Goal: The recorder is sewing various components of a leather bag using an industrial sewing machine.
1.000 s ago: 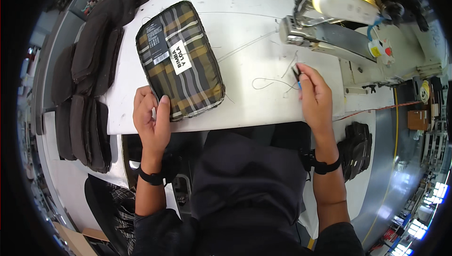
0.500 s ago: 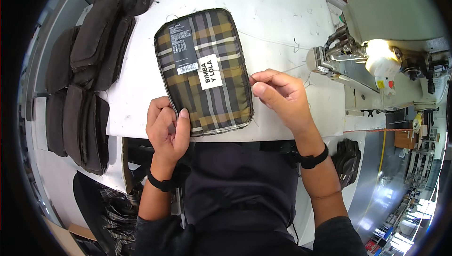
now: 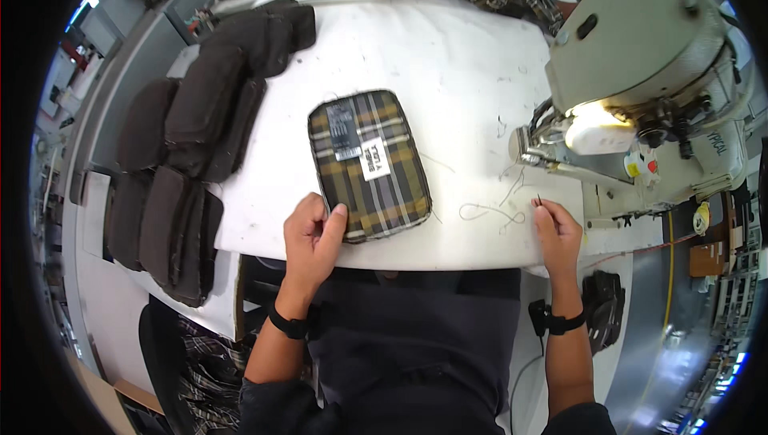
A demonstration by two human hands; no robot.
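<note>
one plaid fabric piece (image 3: 364, 191): round-cornered, olive, grey and black, white-striped, dark-edged, two labels; lying on white table (image 3: 448, 59). left hand (image 3: 314, 235) clamped on its near left corner. right hand (image 3: 558, 231) pinching small dark item (image 3: 538, 201), perhaps a tool from where i stand.

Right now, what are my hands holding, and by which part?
Left hand: plaid piece, by its lower-left edge. Right hand: a small dark item, mostly hidden; held part can't be told.
</note>
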